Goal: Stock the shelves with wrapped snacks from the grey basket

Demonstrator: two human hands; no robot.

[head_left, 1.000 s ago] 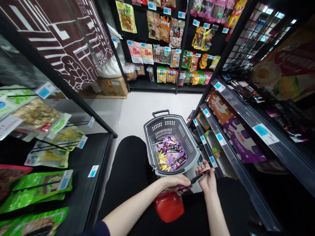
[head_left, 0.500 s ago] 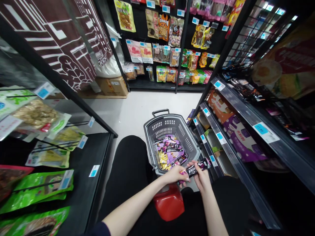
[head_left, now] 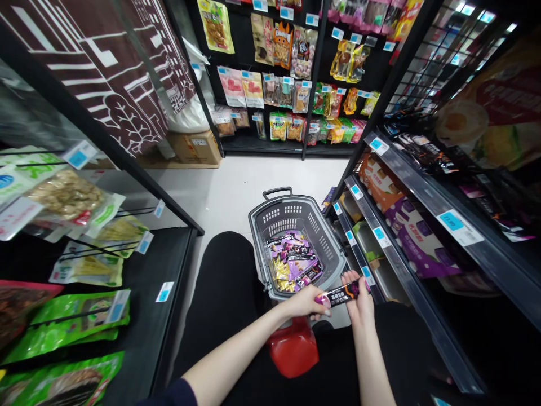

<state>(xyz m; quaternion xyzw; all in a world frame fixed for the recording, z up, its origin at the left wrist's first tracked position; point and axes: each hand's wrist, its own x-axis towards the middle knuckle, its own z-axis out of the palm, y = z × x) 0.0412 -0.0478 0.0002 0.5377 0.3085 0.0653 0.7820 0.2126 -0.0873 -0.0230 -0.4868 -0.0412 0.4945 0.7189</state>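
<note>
floor (head_left: 240, 186): pale | shelves (head_left: 406, 186): black, both sides | back wall (head_left: 287, 73): hanging snack packets

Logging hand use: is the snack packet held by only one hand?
No, the left hand and right hand each hold one end of the snack packet near the grey basket.

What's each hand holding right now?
Left hand: closed on the purple end of the snack bar.
Right hand: closed on its other end.

Between the left hand (head_left: 305, 303) and right hand (head_left: 360, 304), the packet (head_left: 340, 294) is black with a purple end and orange print. Just beyond the hands, the grey perforated basket (head_left: 291, 216) holds purple, yellow and black wrappers (head_left: 293, 262). Just below the left hand is a glossy red plastic object (head_left: 293, 351).
</note>
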